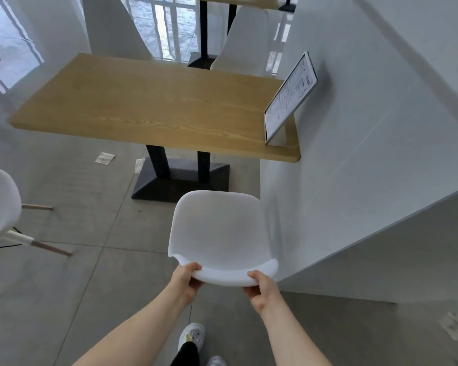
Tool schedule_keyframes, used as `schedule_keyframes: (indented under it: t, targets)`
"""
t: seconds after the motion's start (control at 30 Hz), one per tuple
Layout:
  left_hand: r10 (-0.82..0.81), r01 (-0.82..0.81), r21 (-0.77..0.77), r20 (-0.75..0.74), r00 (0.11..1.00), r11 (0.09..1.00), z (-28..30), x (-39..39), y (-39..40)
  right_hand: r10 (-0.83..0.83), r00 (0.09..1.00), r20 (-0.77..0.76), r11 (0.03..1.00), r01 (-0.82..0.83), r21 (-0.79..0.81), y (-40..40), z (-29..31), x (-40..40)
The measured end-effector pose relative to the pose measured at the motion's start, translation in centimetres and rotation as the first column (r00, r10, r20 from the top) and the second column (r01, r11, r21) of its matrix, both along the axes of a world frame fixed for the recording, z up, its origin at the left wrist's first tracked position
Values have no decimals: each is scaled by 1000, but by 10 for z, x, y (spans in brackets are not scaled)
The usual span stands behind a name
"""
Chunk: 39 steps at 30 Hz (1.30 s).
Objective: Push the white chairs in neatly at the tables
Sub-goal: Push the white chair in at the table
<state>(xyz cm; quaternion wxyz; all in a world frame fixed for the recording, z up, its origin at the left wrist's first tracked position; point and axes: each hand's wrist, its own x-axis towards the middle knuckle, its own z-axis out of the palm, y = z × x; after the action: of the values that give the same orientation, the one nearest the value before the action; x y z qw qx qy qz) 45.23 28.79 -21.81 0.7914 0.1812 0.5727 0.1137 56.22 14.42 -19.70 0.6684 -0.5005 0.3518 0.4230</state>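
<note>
Presently: left hand, right hand, fingers clamped on white chair backrest; advisable: straight, even push under tabletop, clear of wall.

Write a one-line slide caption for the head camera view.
Both hands, left and right, grasp the backrest of a white chair facing a wooden table beside a white wall.

Framed menu stand upright on the far right end of the wooden top, against the white partition wall. Two crumpled paper napkins on the grey tiled floor: one lying clear to the left, the other touching the black pedestal base. White railing behind, before bright glazing. White sneaker at bottom centre.
</note>
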Motion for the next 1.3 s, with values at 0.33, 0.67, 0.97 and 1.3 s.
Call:
schedule_keyframes:
  t: [0.33, 0.67, 0.97, 1.3]
  targets:
    - [-15, 15, 0, 60, 998, 1000, -3, 63, 51, -6, 1000, 26, 1000, 6, -14, 48, 0, 61]
    - [-40, 39, 15, 73, 997, 999, -11, 104, 87, -37, 998, 42, 999, 38, -23, 80, -8, 99]
    - [-59, 59, 9, 40, 997, 998, -12, 128, 103, -12, 997, 71, 998, 17, -61, 97, -8, 126]
    - [-167, 166, 101, -6, 986, 981, -1, 108, 105, -31, 990, 141, 1000, 31, 1, 86, -5, 102]
